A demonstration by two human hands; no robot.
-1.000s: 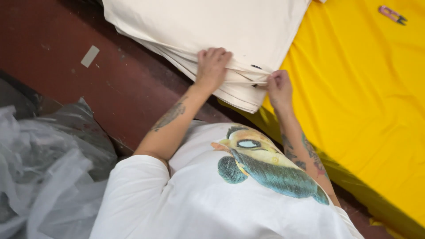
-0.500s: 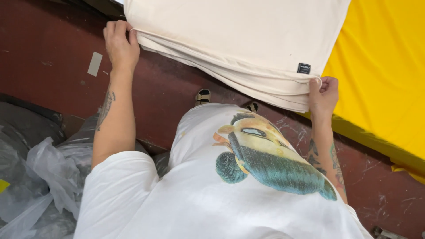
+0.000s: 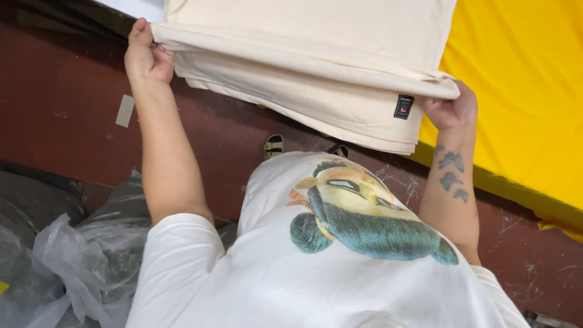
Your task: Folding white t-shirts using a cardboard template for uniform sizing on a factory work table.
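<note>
1. Stack of cream garments [image 3: 316, 54] lies folded at the top of the view, its near edge overhanging the dark red floor [image 3: 73, 79]; a small black label [image 3: 404, 106] hangs from the lower right corner.
2. Left hand [image 3: 146, 58] grips the top layer's left corner, fingers curled over the fold and pinching the cloth.
3. Right hand [image 3: 452, 109] holds the right corner just beside the label, fingers tucked under the top layer and clenched on it.
4. Yellow cloth [image 3: 522, 91] covers the table to the right of the stack.
5. Below: white printed shirt [image 3: 340, 261] on the person, sandalled feet [image 3: 274, 146] on the floor.
6. Clear plastic bags [image 3: 67, 261] lie crumpled lower left; a strip of tape [image 3: 125, 110] sticks to the floor.
</note>
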